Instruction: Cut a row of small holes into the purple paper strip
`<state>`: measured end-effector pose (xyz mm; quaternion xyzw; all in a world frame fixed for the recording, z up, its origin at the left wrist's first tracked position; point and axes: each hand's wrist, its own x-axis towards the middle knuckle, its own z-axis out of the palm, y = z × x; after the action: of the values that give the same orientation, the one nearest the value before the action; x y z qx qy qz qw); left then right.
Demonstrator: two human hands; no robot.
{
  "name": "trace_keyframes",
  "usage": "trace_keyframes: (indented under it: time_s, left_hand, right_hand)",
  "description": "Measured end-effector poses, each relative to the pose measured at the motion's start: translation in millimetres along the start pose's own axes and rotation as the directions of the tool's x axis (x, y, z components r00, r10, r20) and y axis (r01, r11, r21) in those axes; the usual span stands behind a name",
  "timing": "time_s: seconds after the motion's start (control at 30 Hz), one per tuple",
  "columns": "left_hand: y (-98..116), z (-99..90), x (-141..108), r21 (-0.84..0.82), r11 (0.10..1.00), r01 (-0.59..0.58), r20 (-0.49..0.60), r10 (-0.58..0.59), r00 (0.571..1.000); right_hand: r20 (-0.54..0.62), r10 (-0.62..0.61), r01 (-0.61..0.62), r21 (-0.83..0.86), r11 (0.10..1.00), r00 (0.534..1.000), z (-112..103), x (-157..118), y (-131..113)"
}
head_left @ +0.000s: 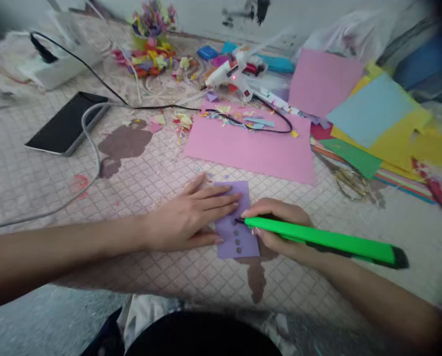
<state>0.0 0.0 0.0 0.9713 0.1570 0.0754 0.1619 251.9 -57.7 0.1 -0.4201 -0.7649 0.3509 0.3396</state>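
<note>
A small purple paper (226,247) lies on the patterned tablecloth, with a column of several small dark marks on it. My left hand (191,215) rests flat over its left side, fingers spread. On the right, my right hand (284,222) grips a long bright green pen (328,239) between thumb and fingers. The pen's dark tip touches the purple paper at the upper end of the marks. The pen's thick end points to the lower right, above my forearm.
Beyond the hands lies a pink sheet (250,153) with scraps and a black cable. A black phone (67,123) is at the left. Scissors (350,183) and coloured papers (373,109) are at the right. A glue gun (230,71) stands at the back.
</note>
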Motion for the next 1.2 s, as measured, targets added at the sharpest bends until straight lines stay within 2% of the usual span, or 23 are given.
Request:
trace_keyframes:
  time_s: [0.17, 0.4, 0.47, 0.6, 0.7, 0.8, 0.9, 1.0, 1.2]
  left_hand:
    - [-4.8, 5.0, 2.1, -0.022, 1.000, -0.017, -0.055, 0.016, 0.998]
    - [-4.0, 3.6, 1.0, -0.033, 0.999, -0.019, -0.059, 0.017, 0.998]
    - [-3.9, 3.0, 0.9, -0.032, 0.999, -0.025, -0.051, 0.023, 0.998]
    - [-5.2, 2.9, 1.3, -0.033, 0.999, -0.036, -0.047, 0.035, 0.998]
    - [-3.7, 3.9, 1.8, -0.042, 0.999, 0.005, -0.110, -0.009, 0.994]
    - [3.8, 5.7, 2.6, -0.046, 0.993, 0.105, -0.204, -0.112, 0.972]
    - [13.0, 8.0, 3.8, -0.007, 0.988, 0.152, -0.156, -0.151, 0.976]
    - [14.9, 8.7, 4.7, 0.021, 0.989, 0.150, -0.098, -0.147, 0.984]
    - [-2.3, 1.7, 4.4, -0.039, 0.999, -0.031, 0.018, 0.032, 0.999]
  right_hand:
    - [-0.003, 0.006, -0.006, -0.009, 1.000, 1.000, 1.1, 3.9, -2.6]
    - [0.104, -0.011, 0.008, 0.035, 0.999, 0.994, -6.2, 6.5, -3.1]
    - [0.079, 0.029, -0.036, 0.083, 0.996, 0.996, -6.7, 5.6, -1.8]
    - [-0.056, 0.179, -0.167, 0.173, 0.971, 0.982, -5.5, 2.4, -1.0]
    - [-0.097, 0.181, -0.162, 0.179, 0.970, 0.979, -4.8, 0.8, -1.8]
    - [-0.086, 0.152, -0.138, 0.150, 0.979, 0.985, -4.4, 0.3, -1.5]
    - [-0.069, 0.142, -0.131, 0.138, 0.982, 0.988, -3.9, 0.0, 0.0]
    - [-0.065, 0.132, -0.123, 0.125, 0.984, 0.989, -3.4, 0.1, 0.8]
    - [-0.038, 0.101, -0.096, 0.112, 0.989, 0.994, -4.0, 1.6, -1.3]
